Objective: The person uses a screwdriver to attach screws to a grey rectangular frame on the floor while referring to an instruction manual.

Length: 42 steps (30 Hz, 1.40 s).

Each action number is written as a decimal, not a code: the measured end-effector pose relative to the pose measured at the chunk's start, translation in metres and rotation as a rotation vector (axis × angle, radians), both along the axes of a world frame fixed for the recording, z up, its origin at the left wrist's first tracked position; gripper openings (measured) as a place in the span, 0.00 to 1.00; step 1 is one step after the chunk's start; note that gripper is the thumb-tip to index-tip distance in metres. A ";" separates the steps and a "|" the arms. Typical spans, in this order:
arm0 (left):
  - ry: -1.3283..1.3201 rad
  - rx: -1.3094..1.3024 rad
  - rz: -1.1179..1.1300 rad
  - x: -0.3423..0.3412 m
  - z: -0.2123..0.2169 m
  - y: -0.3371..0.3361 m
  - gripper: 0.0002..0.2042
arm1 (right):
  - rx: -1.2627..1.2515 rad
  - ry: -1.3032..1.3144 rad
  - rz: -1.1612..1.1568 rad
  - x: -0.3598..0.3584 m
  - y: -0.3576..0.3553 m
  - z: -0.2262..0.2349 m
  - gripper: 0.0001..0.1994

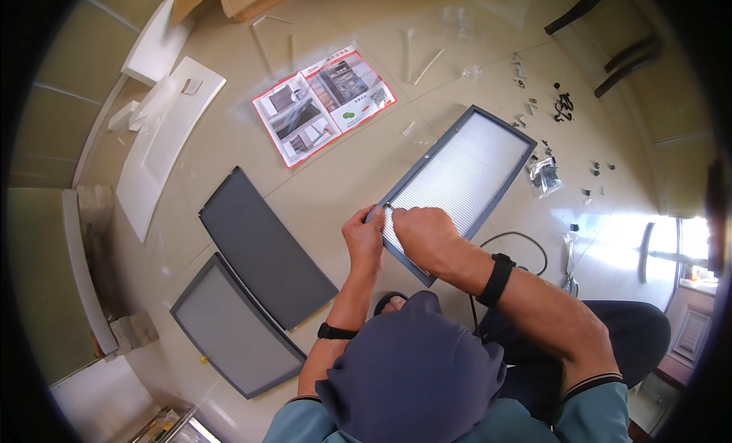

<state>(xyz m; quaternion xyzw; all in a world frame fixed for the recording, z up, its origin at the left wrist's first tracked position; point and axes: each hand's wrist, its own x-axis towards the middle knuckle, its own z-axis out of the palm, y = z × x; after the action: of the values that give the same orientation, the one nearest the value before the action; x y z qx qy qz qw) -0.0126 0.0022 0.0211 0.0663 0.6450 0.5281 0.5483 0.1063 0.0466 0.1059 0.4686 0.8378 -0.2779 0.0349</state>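
A dark grey framed panel [467, 176] with a pale, finely ribbed insert lies slanted in front of me, its near end by my hands. My left hand [364, 237] grips the near left edge of its frame, thumb and fingers closed round it. Just beside it, my right hand [427, 233] is closed in a fist-like pinch over the frame's left side. A small dark piece shows between the two hands at the frame; what the right fingers hold is hidden.
To the left lie a plain dark grey panel [263, 245] and a framed grey panel [236, 325]. Beyond is a printed leaflet [324, 106]. White foam sheets [171, 142] lie far left. Small fittings, a plastic bag of parts [544, 176] and a black cable [526, 235] are on the right.
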 end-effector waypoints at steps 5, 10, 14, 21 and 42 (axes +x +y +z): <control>0.036 0.067 -0.013 0.003 -0.010 0.003 0.11 | -0.106 -0.134 0.021 0.003 0.014 -0.011 0.10; -0.009 0.030 0.000 0.004 -0.003 -0.004 0.12 | -0.716 0.006 -0.526 -0.005 0.025 0.010 0.10; -0.066 0.089 0.047 0.006 -0.013 -0.006 0.12 | -0.885 0.159 -0.727 -0.004 0.024 -0.006 0.11; -0.073 0.094 0.048 0.010 -0.015 -0.008 0.11 | -1.028 0.245 -0.921 -0.007 0.018 0.002 0.09; 0.004 -0.082 -0.096 -0.017 -0.002 -0.010 0.11 | -0.763 0.299 -0.547 0.031 0.019 0.043 0.14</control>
<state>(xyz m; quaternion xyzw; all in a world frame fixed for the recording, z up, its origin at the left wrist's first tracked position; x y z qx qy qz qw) -0.0292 -0.0079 0.0190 0.0758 0.6634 0.4742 0.5738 0.1373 0.0654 0.1488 0.5803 0.5184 -0.6281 0.0090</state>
